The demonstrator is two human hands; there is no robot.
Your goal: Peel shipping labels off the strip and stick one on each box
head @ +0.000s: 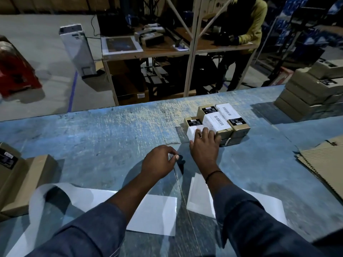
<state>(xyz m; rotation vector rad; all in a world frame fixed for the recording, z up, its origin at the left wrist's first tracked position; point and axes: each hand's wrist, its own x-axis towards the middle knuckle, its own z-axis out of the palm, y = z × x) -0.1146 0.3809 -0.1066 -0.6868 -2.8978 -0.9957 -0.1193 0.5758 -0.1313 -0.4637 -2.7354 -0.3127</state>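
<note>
Three small brown boxes (222, 129) sit side by side mid-table, each with a black sticker. The two farther ones carry white barcode labels (216, 119). My right hand (203, 145) lies with straight fingers on a white label (192, 132) on top of the nearest box, pressing it down. My left hand (159, 162) hovers just left of it, thumb and fingers pinching the edge of the glossy label strip (154, 214). The strip trails back over the blue table (92, 138) under both forearms and curls up at the near left.
A stack of brown boxes (311, 93) stands at the far right, and flat corrugated cardboard (324, 164) lies on the right edge. More brown boxes (22, 179) sit at the near left. Beyond the table's far edge a person (241, 34) works at a wooden bench.
</note>
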